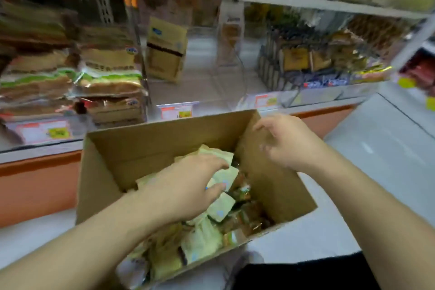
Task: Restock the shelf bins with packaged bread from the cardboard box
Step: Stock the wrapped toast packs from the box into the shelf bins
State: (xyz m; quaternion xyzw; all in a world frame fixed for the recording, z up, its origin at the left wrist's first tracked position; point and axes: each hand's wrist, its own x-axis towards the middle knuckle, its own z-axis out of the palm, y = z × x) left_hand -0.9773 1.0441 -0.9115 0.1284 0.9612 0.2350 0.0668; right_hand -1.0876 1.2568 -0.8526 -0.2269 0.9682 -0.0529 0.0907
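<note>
Box (164, 146) before us: our left hand (186, 186) pinches a pale bread pack (223, 178) inside; right hand (286, 142) hovers loose above.

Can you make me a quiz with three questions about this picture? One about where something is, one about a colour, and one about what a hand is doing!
1. Where is the left hand?
A. On the top shelf
B. Inside the cardboard box, on the packets
C. On the floor

2. What colour is the packet of bread next to the left hand?
A. Bright blue
B. Black
C. Pale green

3. What is the right hand doing?
A. Hanging open over the box's right side, holding nothing
B. Squeezing a bottle
C. Holding a price tag

Answers:
1 B: the left hand reaches down among the packets in the box.
2 C: the wrapper looks pale green.
3 A: its fingers are loose with nothing in them.
</note>
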